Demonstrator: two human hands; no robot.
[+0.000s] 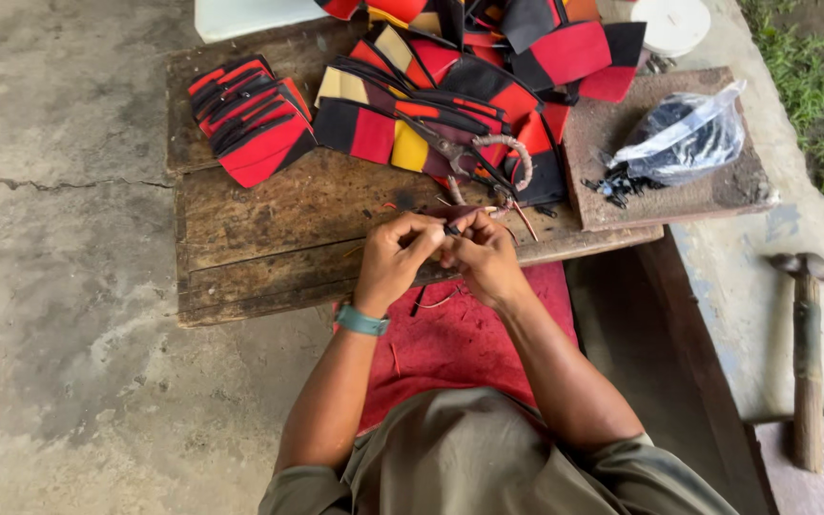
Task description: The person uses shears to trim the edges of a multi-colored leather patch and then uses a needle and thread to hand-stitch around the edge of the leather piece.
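My left hand and my right hand meet over the front edge of a worn wooden board. Together they pinch a small dark piece between thumbs and fingers; its exact shape is hidden by the fingers. A teal band sits on my left wrist. Just beyond my hands lie scissors with cord-wrapped handles, resting on a heap of red, black and yellow leather pieces.
A separate stack of red-and-black pieces lies at the board's left. A clear bag of small black parts rests on a square block at right. A hammer lies on the concrete ledge. A red cloth covers my lap.
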